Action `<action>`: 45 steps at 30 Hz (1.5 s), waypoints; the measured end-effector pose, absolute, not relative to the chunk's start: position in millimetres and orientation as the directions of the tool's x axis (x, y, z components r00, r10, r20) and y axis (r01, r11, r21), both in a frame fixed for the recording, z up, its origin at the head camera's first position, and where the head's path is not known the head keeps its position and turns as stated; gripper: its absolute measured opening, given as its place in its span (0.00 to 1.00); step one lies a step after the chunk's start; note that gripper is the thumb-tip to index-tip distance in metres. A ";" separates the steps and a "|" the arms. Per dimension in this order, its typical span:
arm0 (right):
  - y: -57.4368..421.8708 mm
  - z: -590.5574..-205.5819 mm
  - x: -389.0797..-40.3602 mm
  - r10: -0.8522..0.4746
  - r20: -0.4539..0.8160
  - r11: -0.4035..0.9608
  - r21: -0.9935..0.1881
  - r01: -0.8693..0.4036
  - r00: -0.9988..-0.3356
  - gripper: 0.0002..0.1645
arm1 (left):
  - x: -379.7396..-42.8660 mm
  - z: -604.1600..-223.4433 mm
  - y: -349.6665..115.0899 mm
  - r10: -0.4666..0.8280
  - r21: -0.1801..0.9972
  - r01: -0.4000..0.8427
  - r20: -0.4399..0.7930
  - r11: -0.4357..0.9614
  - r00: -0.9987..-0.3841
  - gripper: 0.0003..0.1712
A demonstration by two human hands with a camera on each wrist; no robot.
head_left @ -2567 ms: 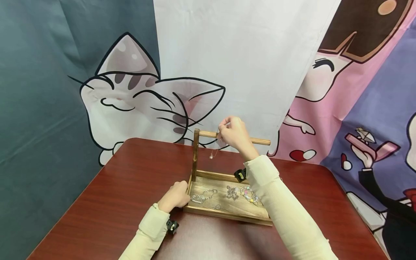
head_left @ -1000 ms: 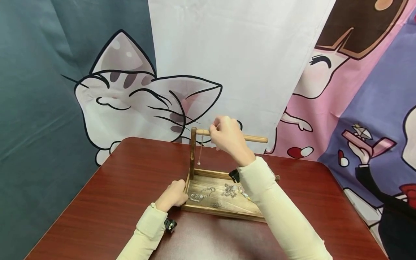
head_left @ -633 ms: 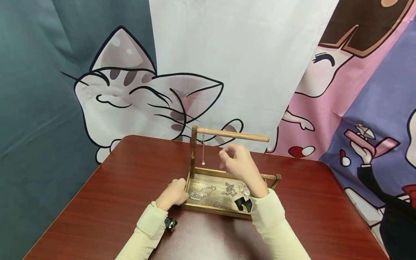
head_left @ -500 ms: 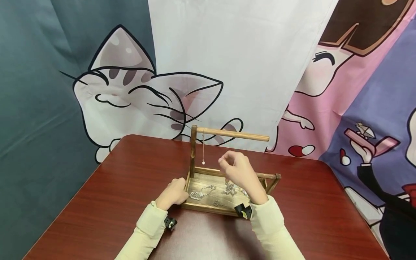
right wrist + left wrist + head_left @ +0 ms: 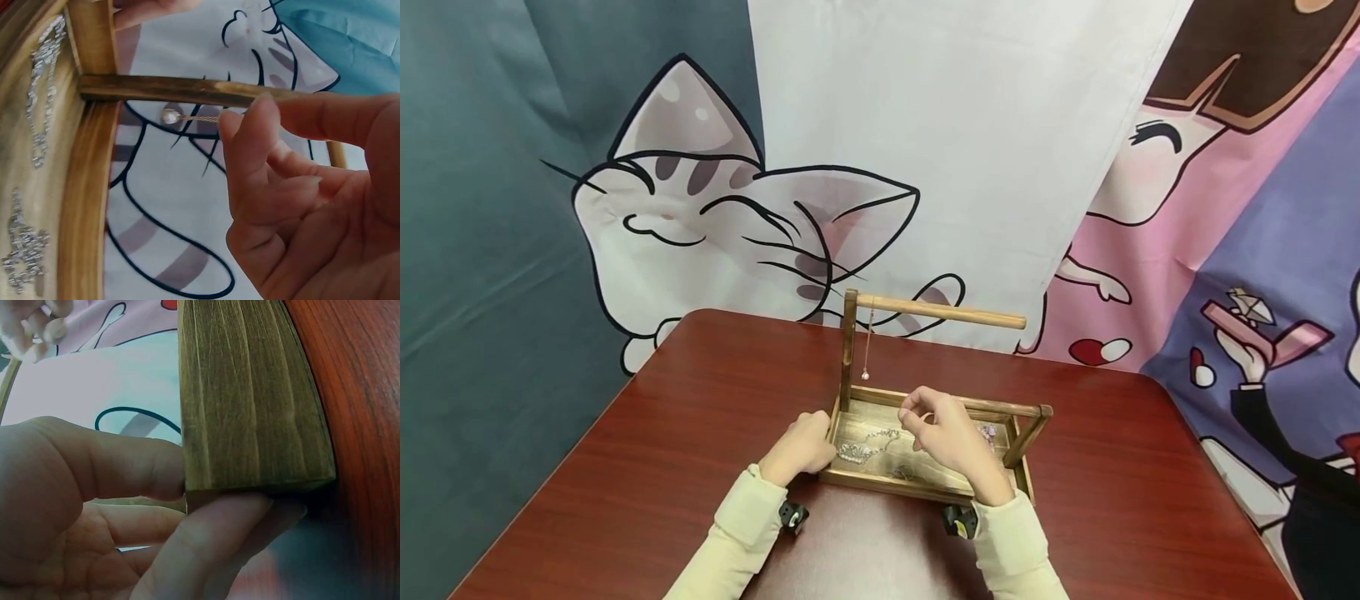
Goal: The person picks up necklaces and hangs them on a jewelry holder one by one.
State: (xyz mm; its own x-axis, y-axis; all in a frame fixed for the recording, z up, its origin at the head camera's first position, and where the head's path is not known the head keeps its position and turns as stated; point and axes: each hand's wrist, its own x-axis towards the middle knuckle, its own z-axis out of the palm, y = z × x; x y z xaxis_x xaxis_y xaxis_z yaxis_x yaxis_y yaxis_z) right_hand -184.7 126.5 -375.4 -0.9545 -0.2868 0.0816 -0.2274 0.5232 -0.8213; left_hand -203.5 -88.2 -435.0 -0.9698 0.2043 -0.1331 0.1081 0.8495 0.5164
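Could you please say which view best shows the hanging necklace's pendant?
The right wrist view: the pearl pendant appears largest there. The head view shows it tiny; the left wrist view, not at all.

A tray stands on a table, a backdrop behind. From the tray's far left corner rises a post whose bar runs right; a necklace hangs near the bar's left end. In the tray, a chain lies near the left edge, beads toward the right.
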 end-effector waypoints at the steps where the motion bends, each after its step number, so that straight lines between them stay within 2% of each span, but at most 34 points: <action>1: 127.3 -378.3 -184.4 -0.290 0.077 0.527 -0.819 -0.226 -0.954 0.03 | -203.3 -435.5 -88.2 0.202 0.515 0.104 -0.138 0.851 -0.969 0.05; 6: 130.6 -387.9 -183.1 -0.330 0.077 0.579 -0.770 -0.266 -0.941 0.02 | -202.4 -436.8 -88.6 0.201 0.516 0.095 -0.154 0.851 -0.968 0.05; 12: 137.0 -397.8 -188.0 -0.335 0.069 0.697 -0.652 -0.297 -0.940 0.01 | -203.9 -436.5 -88.2 0.195 0.511 0.095 -0.145 0.854 -0.970 0.06; 16: 147.1 -407.7 -192.5 -0.340 -0.022 0.772 -0.577 -0.266 -0.940 0.07 | -204.9 -437.5 -87.3 0.210 0.513 0.108 -0.146 0.852 -0.967 0.05; 23: 161.8 -423.0 -198.8 -0.324 -0.159 0.845 -0.493 -0.209 -0.933 0.08 | -204.7 -436.8 -87.4 0.209 0.514 0.109 -0.141 0.851 -0.968 0.05; 30: 162.3 -436.7 -203.5 -0.270 -0.118 0.883 -0.426 -0.197 -0.956 0.10 | -204.3 -435.5 -87.8 0.213 0.506 0.116 -0.139 0.855 -0.967 0.06; 38: 160.0 -445.8 -206.2 -0.216 -0.107 0.903 -0.401 -0.156 -0.971 0.10 | -202.6 -434.9 -86.9 0.209 0.512 0.105 -0.149 0.853 -0.966 0.07; 45: 160.6 -444.9 -206.1 -0.311 -0.077 0.860 -0.448 -0.245 -0.947 0.11 | -202.0 -434.9 -87.4 0.217 0.515 0.117 -0.137 0.849 -0.967 0.07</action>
State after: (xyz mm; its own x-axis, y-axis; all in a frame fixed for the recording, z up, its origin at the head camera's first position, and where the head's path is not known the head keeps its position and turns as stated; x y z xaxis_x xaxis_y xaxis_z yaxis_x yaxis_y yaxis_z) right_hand -206.1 160.6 -444.9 -0.9474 -0.3107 -0.0771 -0.2455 0.8596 -0.4481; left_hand -202.0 -87.4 -434.9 -0.9666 0.2166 -0.1368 0.1175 0.8492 0.5148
